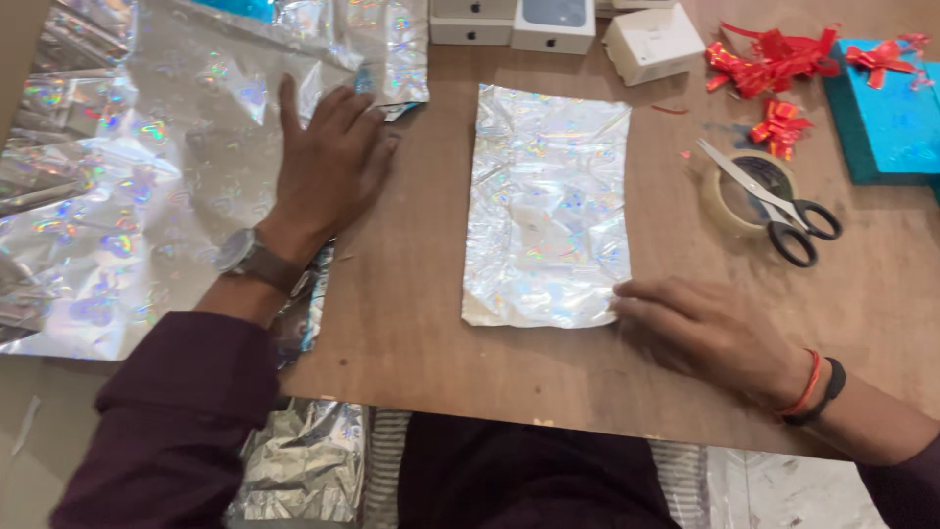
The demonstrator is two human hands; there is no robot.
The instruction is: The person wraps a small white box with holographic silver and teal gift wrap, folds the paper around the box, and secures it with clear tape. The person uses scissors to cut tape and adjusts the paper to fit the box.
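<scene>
Soft, even light falls on my table (421,333); the foil sheet (117,176) throws rainbow glare, shadows stay faint, and my right hand (705,333) looks slightly blurred.

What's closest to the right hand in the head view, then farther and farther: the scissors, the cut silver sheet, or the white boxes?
From the right hand:
1. Cut silver sheet, touching its fingertips, to its left.
2. Scissors, up and right, on the tape roll.
3. White boxes, far table edge.

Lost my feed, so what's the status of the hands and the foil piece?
Left hand flat on big foil sheet. Right hand touching cut foil piece at its near corner. Scissors on tape roll, clear.
</scene>
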